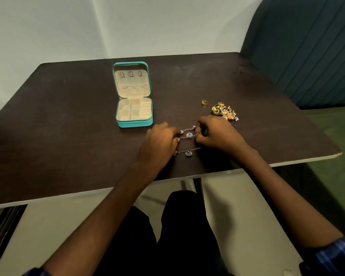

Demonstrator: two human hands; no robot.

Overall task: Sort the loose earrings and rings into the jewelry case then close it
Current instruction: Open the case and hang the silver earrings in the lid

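Stretching a silver chain [188,135] sideways between both hands, left hand [159,139] and right hand [219,134] each pinching an end; lying just in front of the open jewelry case [134,114], nearer the left; earring pile [224,112] waiting right of it.

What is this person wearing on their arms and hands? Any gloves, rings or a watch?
Both hands, the left hand and the right hand, are bare, with no gloves. I can see no watch or bracelet on either wrist. The forearms are uncovered; dark blue plaid sleeves are pushed up near the elbows. Rings on the fingers cannot be made out.
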